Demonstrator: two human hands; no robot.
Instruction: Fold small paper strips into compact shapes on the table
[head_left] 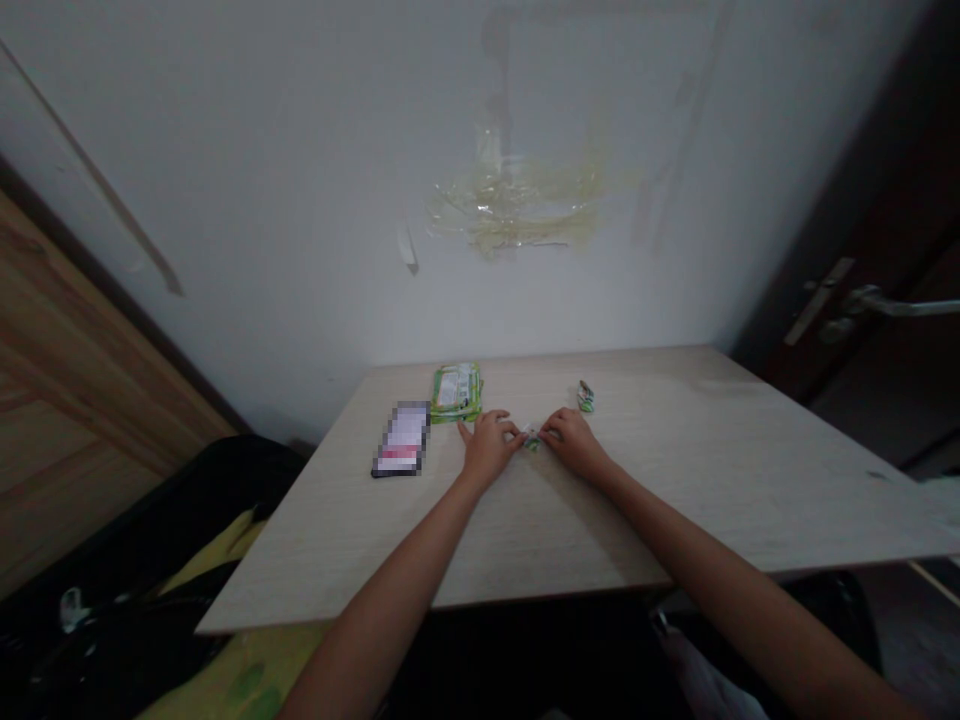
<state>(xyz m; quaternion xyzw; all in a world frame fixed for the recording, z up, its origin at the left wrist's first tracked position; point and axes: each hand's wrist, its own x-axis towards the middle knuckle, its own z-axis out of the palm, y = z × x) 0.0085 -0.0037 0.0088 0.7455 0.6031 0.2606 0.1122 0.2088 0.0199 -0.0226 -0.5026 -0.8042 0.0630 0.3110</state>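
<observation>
Both of my hands meet over the middle of the table, pinching a small green-and-white piece (532, 440) that looks like a folded wrapper. My left hand (491, 442) has thumb and forefinger closed on its left side, with the other fingers loosely spread. On the opposite side, my right hand (574, 440) grips it between its fingertips. The fingers partly cover the piece, so its exact shape is hard to make out. Just beyond my right hand lies another small folded green wrapper (586, 397). A stack of flat green packets (457, 391) rests behind my left hand.
A phone (403, 438) with a blurred screen lies left of the packets on the pale wooden table (675, 410). The wall (300, 200) with old tape stands behind. At right is a dark door with a metal handle (900, 305); dark and yellow fabric sits lower left.
</observation>
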